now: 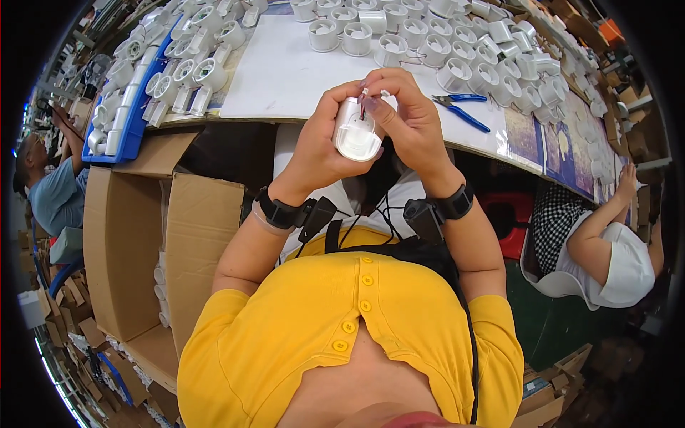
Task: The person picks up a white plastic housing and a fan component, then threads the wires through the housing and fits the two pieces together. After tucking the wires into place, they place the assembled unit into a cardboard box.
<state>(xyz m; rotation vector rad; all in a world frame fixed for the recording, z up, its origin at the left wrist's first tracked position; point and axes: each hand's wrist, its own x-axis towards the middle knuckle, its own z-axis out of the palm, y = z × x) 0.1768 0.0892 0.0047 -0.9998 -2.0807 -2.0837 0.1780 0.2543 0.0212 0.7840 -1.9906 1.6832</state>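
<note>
In front of my body, above my lap at the table's front edge, both hands hold a white plastic housing (358, 144) with a rounded, hollow lower end. My left hand (319, 139) is closed around its left side, fingertips at the top. Closed on the right side, my right hand (417, 125) has its thumb by thin dark and red wires (362, 108) that come out of the housing. Small white tips show between the fingers of both hands; what they belong to is partly hidden. Right of my hands, blue-handled cutting pliers (464, 110) lie on the table.
Many round white housings (357, 39) crowd the back and right of the white tabletop (275, 71). A blue tray (132, 135) with white parts stands left. Below it is an open cardboard box (128, 250). One person (53, 178) is at far left, another (606, 257) sits at right.
</note>
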